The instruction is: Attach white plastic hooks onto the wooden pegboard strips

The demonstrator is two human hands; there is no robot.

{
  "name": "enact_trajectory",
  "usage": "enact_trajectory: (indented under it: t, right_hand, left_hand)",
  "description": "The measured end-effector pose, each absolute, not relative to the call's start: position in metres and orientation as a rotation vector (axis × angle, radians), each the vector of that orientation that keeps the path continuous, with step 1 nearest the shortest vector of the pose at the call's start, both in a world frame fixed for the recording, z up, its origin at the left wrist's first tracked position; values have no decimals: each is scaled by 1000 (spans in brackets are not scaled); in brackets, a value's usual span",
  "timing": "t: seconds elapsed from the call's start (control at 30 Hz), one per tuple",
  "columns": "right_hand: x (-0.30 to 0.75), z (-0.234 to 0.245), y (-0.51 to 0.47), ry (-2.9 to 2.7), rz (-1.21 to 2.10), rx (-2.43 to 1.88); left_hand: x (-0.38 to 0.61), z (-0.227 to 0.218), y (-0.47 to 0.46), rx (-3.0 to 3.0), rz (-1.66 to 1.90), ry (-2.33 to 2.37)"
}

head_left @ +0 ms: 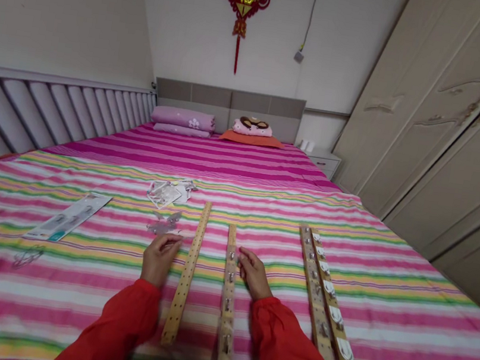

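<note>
Head view: left hand [159, 258], fingers narrow, left of drilled strip [188, 271]; right hand [254, 272], fingers narrow, right of hooked strip [226, 313]. Any hold unclear. Seems close strip-side handling; calls for fine pinching.

On the bed [279, 222] before you, the left strip [188, 274] lies just right of your left hand [158, 259], and the middle strip [229, 290], bearing a row of clips [231, 277], just left of your right hand [255, 274]. Well to the right, two more strips [317, 303] lie side by side, while loose pieces [163, 227] lie just beyond your left hand, a pile of packaging [166, 194] behind them, a flat packet [71, 217] farther left and a small bundle [28, 256] nearer you than that packet. At the far end, folded bedding [183, 118] sits before the headboard [211, 96], with a rail [65, 81] along the bed's left side and a wardrobe [412, 139] to the right
</note>
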State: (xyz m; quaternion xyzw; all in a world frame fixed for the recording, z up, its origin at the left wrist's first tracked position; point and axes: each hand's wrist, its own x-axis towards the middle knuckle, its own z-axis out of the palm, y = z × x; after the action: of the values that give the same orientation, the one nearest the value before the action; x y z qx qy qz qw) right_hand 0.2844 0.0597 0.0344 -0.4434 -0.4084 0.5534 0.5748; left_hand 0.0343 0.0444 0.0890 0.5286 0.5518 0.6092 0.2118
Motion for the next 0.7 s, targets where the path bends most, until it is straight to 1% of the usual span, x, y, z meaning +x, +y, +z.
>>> enact_trajectory:
  t: [0.1,0.2,0.3,0.43,0.57,0.7]
  right_hand:
    - [286,35,59,-932,1308,-1023]
    - [287,38,58,-873,1324,-1016]
    - [288,46,52,-823,1306,-1017]
    - [284,70,34,-844,1294,-982]
    - [274,96,9,-970,1392,-900]
    - [260,105,-10,-977,1501,-846]
  left_hand:
    - [45,105,26,1794,1692,1436]
    - [57,119,12,1962,1672,1409]
    - [67,125,1,2028,1649,1390]
    - [79,126,-8,2072,1670,1326]
    - [93,127,-13,2073,1755,1337]
    - [107,127,-16,2082,1879,1384]
